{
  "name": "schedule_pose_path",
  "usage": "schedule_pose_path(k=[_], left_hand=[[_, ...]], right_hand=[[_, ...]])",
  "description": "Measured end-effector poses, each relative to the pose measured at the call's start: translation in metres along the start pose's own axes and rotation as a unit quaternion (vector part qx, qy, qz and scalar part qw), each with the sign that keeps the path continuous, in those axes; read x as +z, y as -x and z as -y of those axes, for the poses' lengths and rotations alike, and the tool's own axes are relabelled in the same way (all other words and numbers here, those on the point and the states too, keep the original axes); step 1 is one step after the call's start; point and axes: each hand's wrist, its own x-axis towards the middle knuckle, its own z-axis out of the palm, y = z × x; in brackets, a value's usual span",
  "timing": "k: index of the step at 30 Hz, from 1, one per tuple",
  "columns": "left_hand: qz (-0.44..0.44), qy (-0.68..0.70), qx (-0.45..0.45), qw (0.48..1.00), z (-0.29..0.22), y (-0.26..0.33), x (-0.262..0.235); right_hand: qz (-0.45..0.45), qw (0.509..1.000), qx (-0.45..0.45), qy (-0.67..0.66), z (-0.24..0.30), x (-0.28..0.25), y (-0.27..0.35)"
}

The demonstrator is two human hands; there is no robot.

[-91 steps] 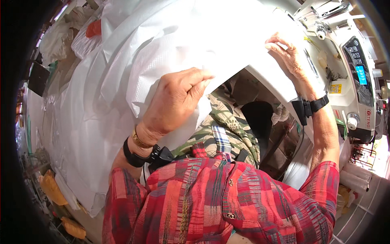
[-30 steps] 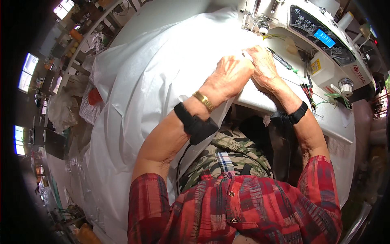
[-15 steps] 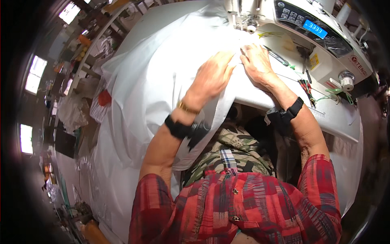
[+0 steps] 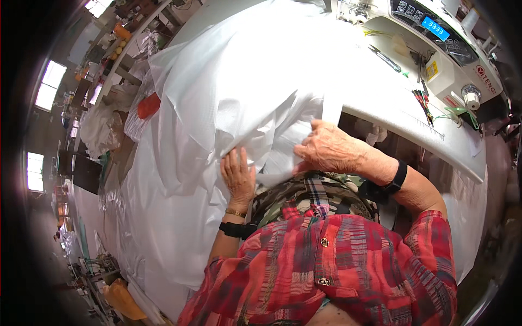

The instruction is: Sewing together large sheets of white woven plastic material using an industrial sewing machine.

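Observation:
A big white sheet of thin, slightly shiny cloth-like material [image 4: 179,201] covers the table's left part and drapes down over my lap. My left hand [image 4: 238,176] lies on a fold of it close to my body, fingers stretched out. To its right, my right hand [image 4: 334,148] is closed, fingers curled round the sheet's near edge; its fingertips are partly hidden. Creases run between both hands. Beyond them at the top stands a white sewing machine [image 4: 443,76] with a lit blue display [image 4: 435,28]. Its presser foot area [image 4: 359,15] is apart from my hands.
On the machine bed lie a slim pen-like tool [image 4: 385,58], red-handled snips [image 4: 423,106] and green thread [image 4: 455,112]. The white table edge [image 4: 405,122] curves along the right. Crumpled clear plastic [image 4: 100,130] and a red item [image 4: 148,106] are at the left.
Both hands have come back from beside the needle area toward my lap, the left one also leftward. The sheet's near part is now bunched between them.

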Motion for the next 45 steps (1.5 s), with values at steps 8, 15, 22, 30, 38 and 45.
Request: schedule_pose_path(k=[8,15,22,30,38,45], left_hand=[[-0.055,0.090,-0.292,0.951,0.061,0.011,0.005],[0.125,0.548,-0.388,0.731,0.102,-0.004,-0.095],[0.003,0.652,-0.421,0.631,0.051,-0.036,-0.185],[0.003,0.659,-0.402,0.635,0.027,-0.043,-0.200],[0.009,0.657,-0.415,0.629,0.036,-0.031,-0.188],[0.023,0.607,-0.396,0.689,0.039,-0.018,-0.186]], right_hand=[[0.112,0.977,0.169,-0.065,-0.033,0.043,0.026],[-0.035,0.836,0.145,-0.528,-0.012,0.061,-0.031],[-0.044,0.701,0.047,-0.710,0.054,0.036,-0.062],[-0.031,0.684,0.015,-0.728,0.052,0.002,-0.051],[-0.171,0.784,0.118,-0.585,0.070,-0.013,-0.044],[-0.295,0.699,0.141,-0.636,0.082,-0.016,-0.039]])
